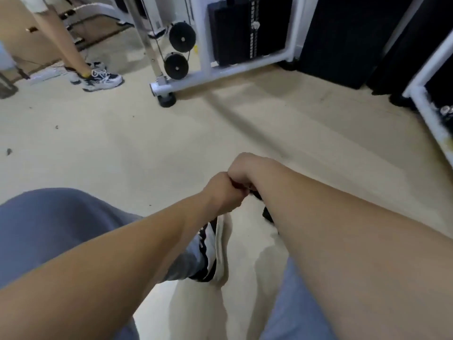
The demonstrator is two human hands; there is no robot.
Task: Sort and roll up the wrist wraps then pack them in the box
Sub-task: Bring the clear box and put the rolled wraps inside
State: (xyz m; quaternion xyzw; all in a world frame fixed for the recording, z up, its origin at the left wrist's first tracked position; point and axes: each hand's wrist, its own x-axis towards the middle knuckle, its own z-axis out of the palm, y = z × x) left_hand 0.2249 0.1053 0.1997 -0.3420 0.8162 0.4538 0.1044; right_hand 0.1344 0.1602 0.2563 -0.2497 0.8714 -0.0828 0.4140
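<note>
My left hand and my right hand meet knuckle to knuckle over the floor in the middle of the head view, both with fingers curled. A dark wrist wrap shows only as small black patches under my right wrist and forearm; most of it is hidden by the hands. Both hands seem closed on it. No box is in view.
My knees in blue trousers frame the bottom, with my shoe below the hands. A white gym machine frame with pulleys and a black weight stack stands ahead. Another person's legs and sneakers are far left.
</note>
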